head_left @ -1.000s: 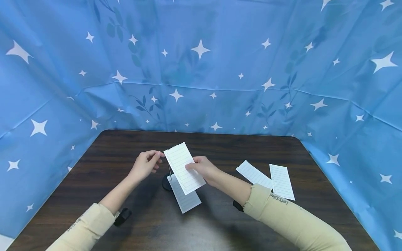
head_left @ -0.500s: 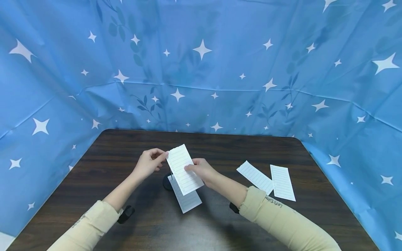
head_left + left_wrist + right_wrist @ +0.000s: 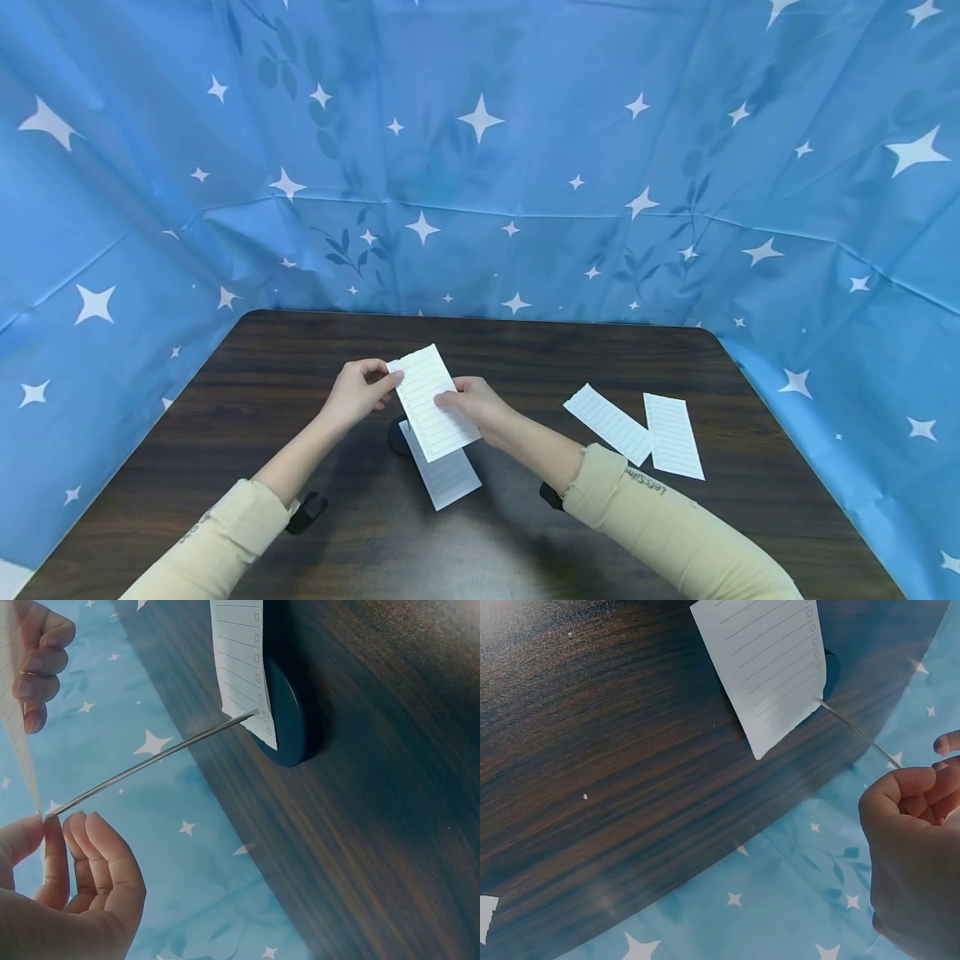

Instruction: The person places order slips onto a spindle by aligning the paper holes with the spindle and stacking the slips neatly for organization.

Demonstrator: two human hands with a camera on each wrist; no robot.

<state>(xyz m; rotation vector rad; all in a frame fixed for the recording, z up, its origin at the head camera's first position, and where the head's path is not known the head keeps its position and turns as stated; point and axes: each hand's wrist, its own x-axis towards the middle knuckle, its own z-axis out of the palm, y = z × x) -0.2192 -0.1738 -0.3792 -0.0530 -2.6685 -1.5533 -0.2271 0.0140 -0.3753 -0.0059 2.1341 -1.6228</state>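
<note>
My right hand [image 3: 483, 410] grips a lined sheet of paper [image 3: 422, 383] by its right edge, thumb on the front. At the sheet's upper left corner my left hand [image 3: 356, 396] pinches it between thumb and fingers. In the left wrist view that corner meets the tip of a thin metal spike [image 3: 154, 760], with the left index fingertip right at the point. The spike rises from a round black base [image 3: 292, 724]. Low on it, over the base, a second lined sheet [image 3: 450, 482] is pierced near its edge.
Two more lined sheets lie on the dark wooden table [image 3: 315, 550] to the right: a slanted one [image 3: 609, 423] with a torn end, and a straighter one [image 3: 672, 433] beside it. A blue star-patterned cloth [image 3: 480, 167] hangs behind the table.
My left hand has moved right onto the held sheet's corner, its thumb now over the front. The right hand and its sheet have shifted slightly left. The pierced sheet stays in place.
</note>
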